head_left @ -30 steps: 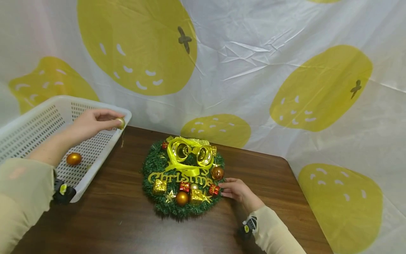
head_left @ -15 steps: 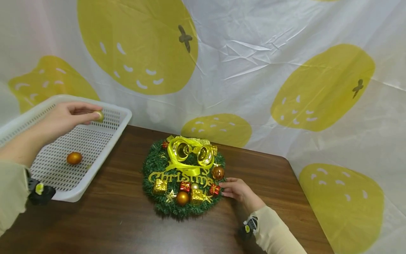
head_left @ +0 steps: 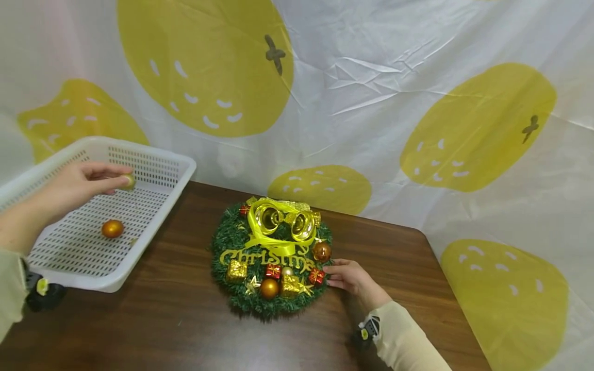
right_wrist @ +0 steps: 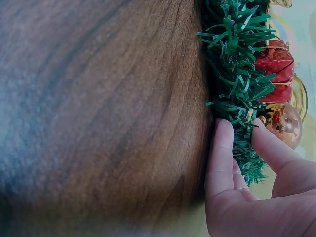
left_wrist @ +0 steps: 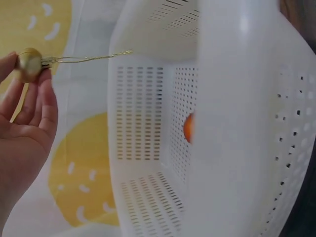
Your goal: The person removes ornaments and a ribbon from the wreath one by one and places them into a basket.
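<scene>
A green Christmas wreath [head_left: 271, 257] with gold bells, a yellow ribbon, small gift boxes and baubles lies on the brown wooden table [head_left: 185, 319]. My right hand [head_left: 347, 275] rests against the wreath's right edge, its fingers [right_wrist: 219, 158] straight and touching the green needles [right_wrist: 237, 74]. My left hand [head_left: 74, 183] pinches a small gold bauble [head_left: 128, 181] above the white perforated basket [head_left: 153, 206]. The left wrist view shows that bauble [left_wrist: 28, 64] between my fingertips, with a thin wire trailing from it. An orange bauble [head_left: 112, 228] lies on the basket floor.
A white sheet with large yellow fruit shapes [head_left: 371, 103] hangs behind the table. The table's right edge [head_left: 445, 278] runs close to my right forearm. Bare wood lies in front of the wreath and basket.
My left hand has carried the small gold bauble leftward from the basket's near corner to above its inside. My right hand has stayed at the wreath.
</scene>
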### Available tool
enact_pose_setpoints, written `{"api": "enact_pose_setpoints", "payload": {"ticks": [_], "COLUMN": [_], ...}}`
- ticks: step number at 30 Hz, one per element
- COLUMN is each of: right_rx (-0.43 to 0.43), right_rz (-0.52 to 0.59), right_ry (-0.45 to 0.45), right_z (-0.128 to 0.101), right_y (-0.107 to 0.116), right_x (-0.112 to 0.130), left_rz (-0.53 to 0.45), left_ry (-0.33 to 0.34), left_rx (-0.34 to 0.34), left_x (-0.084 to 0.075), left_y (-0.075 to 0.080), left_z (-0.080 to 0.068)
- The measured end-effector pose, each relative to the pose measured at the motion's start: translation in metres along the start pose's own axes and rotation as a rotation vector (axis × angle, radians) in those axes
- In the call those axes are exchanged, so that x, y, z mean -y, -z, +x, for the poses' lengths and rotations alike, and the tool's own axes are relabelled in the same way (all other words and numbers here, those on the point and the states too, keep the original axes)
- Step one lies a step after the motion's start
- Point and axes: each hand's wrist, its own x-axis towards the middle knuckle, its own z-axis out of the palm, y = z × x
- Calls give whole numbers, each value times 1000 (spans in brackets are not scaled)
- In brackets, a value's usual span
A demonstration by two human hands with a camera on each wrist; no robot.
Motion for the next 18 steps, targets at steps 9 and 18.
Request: {"api": "enact_pose_setpoints", "payload": {"ticks": [9,18], "right_rx": [1,7], "right_rz": [6,5], "right_ry": [3,4], "right_z": [0,0], "right_y": [0,0], "right_x": [0,-1], "left_rz": [93,160], "left_ry": [10,-27], "left_rx": [94,162], "left_x": [11,15], "left_y": [-4,-8], "left_z": [-4,-6]}}
